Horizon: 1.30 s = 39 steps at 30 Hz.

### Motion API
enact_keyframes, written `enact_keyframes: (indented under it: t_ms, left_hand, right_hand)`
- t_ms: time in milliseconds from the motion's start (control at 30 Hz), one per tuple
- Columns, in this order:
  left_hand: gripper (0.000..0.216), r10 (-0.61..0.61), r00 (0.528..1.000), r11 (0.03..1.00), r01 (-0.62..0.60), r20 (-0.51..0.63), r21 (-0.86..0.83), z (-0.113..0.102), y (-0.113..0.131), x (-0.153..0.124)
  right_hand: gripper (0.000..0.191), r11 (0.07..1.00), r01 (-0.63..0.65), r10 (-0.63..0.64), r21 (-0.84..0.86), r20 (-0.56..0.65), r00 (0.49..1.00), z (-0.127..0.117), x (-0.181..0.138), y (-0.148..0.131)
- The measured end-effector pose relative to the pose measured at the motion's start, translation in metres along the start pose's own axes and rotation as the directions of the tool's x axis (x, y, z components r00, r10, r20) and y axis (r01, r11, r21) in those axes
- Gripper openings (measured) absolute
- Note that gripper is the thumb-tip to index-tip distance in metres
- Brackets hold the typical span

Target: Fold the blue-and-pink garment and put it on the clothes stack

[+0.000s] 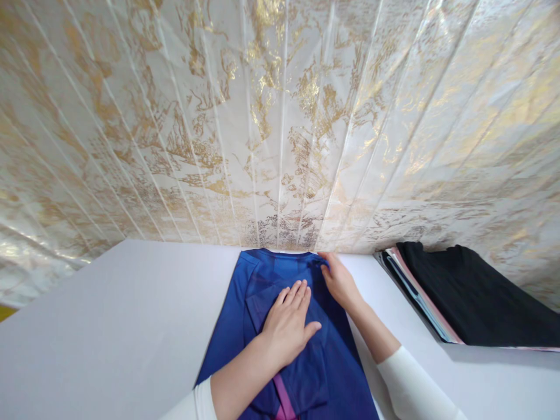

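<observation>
A blue shirt lies folded lengthwise on the white table, its collar end against the wall. My left hand rests flat on the middle of the shirt, fingers stretched out and together, pressing the folded cloth down. My right hand reaches to the shirt's far right corner near the collar, fingers curled and pinching the blue fabric edge. A purple stripe shows at the shirt's near end.
A stack of folded clothes, black on top with pink and light layers under it, sits at the right against the wall. The wall behind has white and gold marbled panels.
</observation>
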<state>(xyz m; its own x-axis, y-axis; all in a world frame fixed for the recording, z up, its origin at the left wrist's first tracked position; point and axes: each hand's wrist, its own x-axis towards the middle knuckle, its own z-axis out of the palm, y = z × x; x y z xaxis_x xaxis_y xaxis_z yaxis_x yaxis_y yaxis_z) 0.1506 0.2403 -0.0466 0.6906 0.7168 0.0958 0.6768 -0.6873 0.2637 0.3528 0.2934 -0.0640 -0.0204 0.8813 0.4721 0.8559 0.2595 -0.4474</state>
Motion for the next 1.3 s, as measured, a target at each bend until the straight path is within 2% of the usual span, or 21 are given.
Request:
enact_keyframes:
  t_ms: [133, 233, 300, 433, 600, 667, 800, 900, 1000, 1167, 1300]
  left_hand:
    - [0.066, -0.023, 1.000, 0.999, 0.023, -0.002, 0.029, -0.002, -0.005, 0.000]
    - [0.067, -0.035, 0.999, 0.999, 0.034, 0.024, 0.042, -0.008, -0.011, -0.003]
    - [0.068, -0.051, 0.998, 0.997, 0.049, 0.039, 0.054, -0.012, -0.014, -0.007]
    - [0.066, -0.052, 0.995, 0.995, 0.044, 0.084, 0.085, -0.018, -0.015, -0.023]
    - [0.061, 0.047, 0.994, 0.996, -0.055, 0.102, 0.069, -0.021, -0.011, -0.049]
    - [0.059, 0.075, 0.995, 0.994, -0.080, 0.067, 0.072, -0.022, -0.014, -0.058]
    - [0.055, 0.104, 0.994, 0.991, -0.101, -0.027, 0.091, -0.020, -0.025, -0.071]
    - [0.054, 0.089, 0.995, 0.991, -0.084, -0.041, 0.099, -0.014, -0.029, -0.077]
    - [0.052, 0.074, 0.996, 0.993, -0.068, -0.055, 0.098, -0.009, -0.028, -0.080]
    - [0.055, 0.068, 0.993, 0.993, -0.058, -0.094, 0.102, -0.006, -0.028, -0.080]
    - [0.053, 0.033, 0.997, 0.996, -0.027, -0.069, 0.088, -0.012, -0.023, -0.081]
  right_hand:
    - [0.050, 0.993, 0.003, 0.013, -0.119, 0.134, 0.991, 0.022, -0.011, -0.027]
    - [0.058, 0.962, -0.003, 0.071, -0.272, 0.240, 0.968, 0.025, -0.014, -0.036]
    - [0.060, 0.955, 0.000, 0.082, -0.297, 0.264, 0.961, 0.023, -0.015, -0.037]
    - [0.060, 0.977, -0.021, 0.067, -0.211, 0.216, 0.974, 0.021, -0.013, -0.037]
    - [0.046, 0.998, 0.019, -0.011, -0.053, 0.138, 0.990, 0.004, -0.013, -0.037]
    - [0.042, 0.997, 0.074, -0.075, 0.008, 0.156, 0.985, -0.009, -0.021, -0.046]
    - [0.051, 0.984, 0.117, -0.146, 0.135, 0.224, 0.964, -0.028, -0.061, -0.084]
    - [0.053, 0.990, 0.105, -0.130, 0.099, 0.300, 0.945, -0.026, -0.096, -0.115]
    - [0.058, 0.989, 0.150, -0.144, 0.009, 0.356, 0.923, -0.016, -0.118, -0.130]
    - [0.071, 0.973, 0.206, -0.158, -0.105, 0.348, 0.924, -0.005, -0.124, -0.128]
    - [0.067, 0.974, 0.220, -0.194, -0.046, 0.323, 0.926, -0.009, -0.122, -0.120]
